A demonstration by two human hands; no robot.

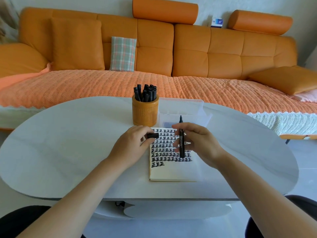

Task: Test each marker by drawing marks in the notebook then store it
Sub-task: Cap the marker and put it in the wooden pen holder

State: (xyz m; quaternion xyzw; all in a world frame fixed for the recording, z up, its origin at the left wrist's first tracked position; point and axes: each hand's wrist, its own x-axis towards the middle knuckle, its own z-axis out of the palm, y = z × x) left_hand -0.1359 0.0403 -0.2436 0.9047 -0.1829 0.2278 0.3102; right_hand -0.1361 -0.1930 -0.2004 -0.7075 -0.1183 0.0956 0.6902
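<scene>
A cream notebook (173,170) lies open on the white table (68,145), its upper half filled with rows of black marks. My right hand (199,143) holds an uncapped black marker (181,140) upright above the page, tip pointing away from me. My left hand (133,145) pinches the marker's black cap (153,135) at the notebook's top left corner. Behind the notebook stands an orange cup (145,112) with several black markers (145,93) in it.
A clear plastic box (185,110) sits to the right of the cup, behind the notebook. An orange sofa (154,54) with a checked cushion (122,53) runs along the far side of the table. My knees show at the bottom corners.
</scene>
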